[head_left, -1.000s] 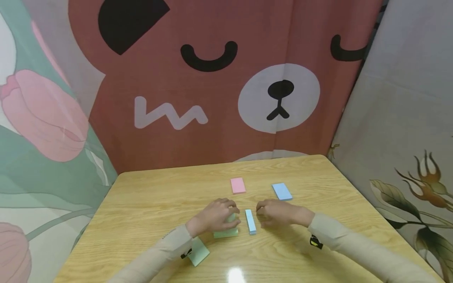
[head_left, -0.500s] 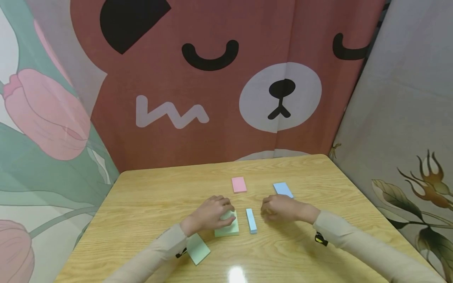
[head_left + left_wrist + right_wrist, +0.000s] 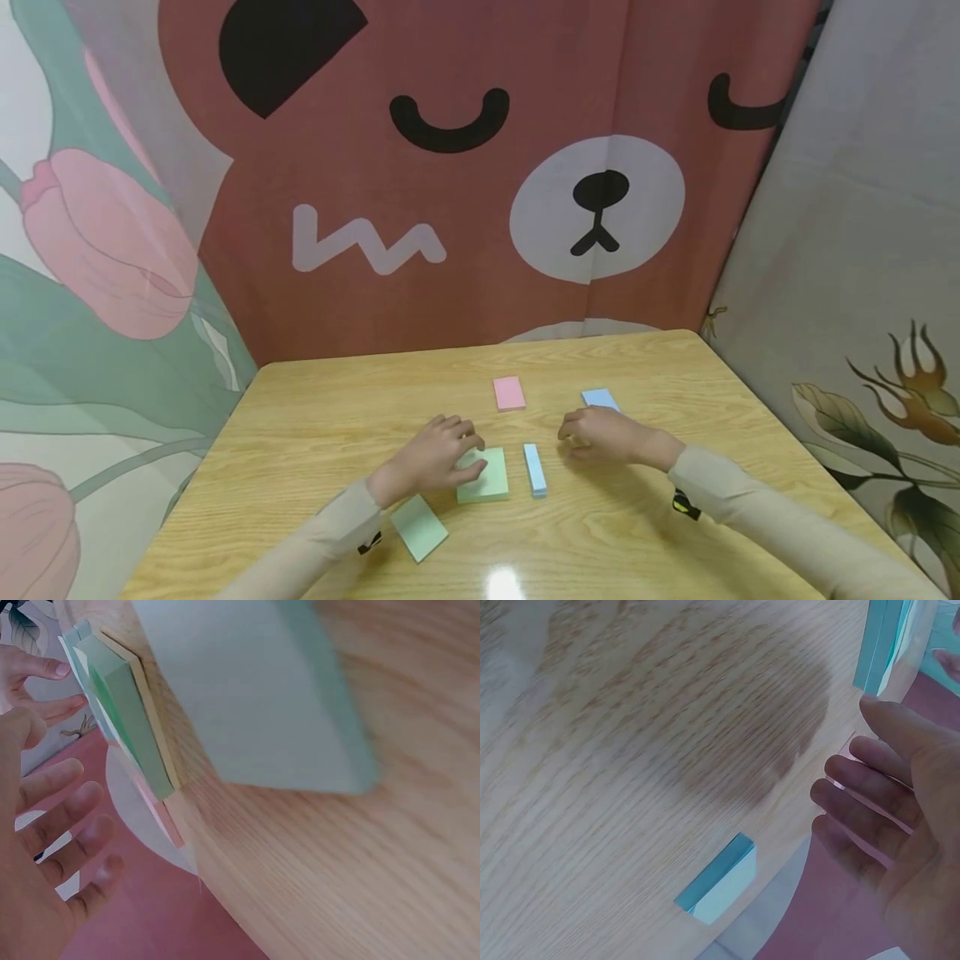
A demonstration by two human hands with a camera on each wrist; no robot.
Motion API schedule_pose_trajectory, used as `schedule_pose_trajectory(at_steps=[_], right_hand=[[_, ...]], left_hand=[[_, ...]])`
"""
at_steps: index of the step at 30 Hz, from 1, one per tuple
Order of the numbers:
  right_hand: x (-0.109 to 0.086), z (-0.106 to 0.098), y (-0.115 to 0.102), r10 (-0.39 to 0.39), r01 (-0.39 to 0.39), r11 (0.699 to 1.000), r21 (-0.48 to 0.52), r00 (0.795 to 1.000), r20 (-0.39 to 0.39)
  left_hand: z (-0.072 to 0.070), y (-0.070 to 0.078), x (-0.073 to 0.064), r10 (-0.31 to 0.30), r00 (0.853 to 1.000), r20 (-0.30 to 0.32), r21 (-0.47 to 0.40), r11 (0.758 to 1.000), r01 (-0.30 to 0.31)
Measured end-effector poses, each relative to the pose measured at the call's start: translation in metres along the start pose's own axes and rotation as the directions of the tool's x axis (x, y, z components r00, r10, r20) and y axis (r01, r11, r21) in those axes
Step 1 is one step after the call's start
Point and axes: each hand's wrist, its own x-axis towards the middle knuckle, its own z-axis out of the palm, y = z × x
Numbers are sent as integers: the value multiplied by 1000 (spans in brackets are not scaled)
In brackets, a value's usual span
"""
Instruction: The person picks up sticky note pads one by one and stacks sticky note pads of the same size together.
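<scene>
My left hand (image 3: 435, 457) hovers at the left edge of a pale green square sticky-note pad (image 3: 495, 482), fingers relaxed and holding nothing. In the left wrist view, that stack (image 3: 124, 705) has a yellowish layer at its base. A narrow light blue pad (image 3: 534, 469), seemingly layered, lies just right of it. My right hand (image 3: 606, 437) is empty, its fingers (image 3: 855, 799) loosely bent, between the narrow pad and a blue pad (image 3: 600, 397) that it partly covers in the head view. A smaller green pad (image 3: 420, 528) lies slantwise near my left wrist.
A pink pad (image 3: 509, 393) lies farther back on the wooden table (image 3: 337, 408). Behind the table hangs a curtain (image 3: 465, 292) with a bear face. Patterned cloths flank both sides.
My left hand has drawn back leftward, uncovering more of the green square pad. The right hand has moved right, away from the narrow blue pad and partly over the blue one.
</scene>
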Motion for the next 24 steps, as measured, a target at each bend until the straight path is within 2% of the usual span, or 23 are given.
schedule_pose_trajectory(at_steps=[6, 13, 24], right_hand=[[-3, 4, 6, 34, -34, 999, 8, 999, -3], [-6, 6, 12, 34, -35, 999, -11, 999, -34], [-9, 7, 19, 56, -57, 998, -29, 998, -27]], left_hand=[[0, -2, -12, -20, 1000, -7, -20, 1000, 20], [-2, -6, -21, -38, 999, -22, -20, 999, 38], [-3, -8, -36, -51, 999, -6, -29, 998, 51]])
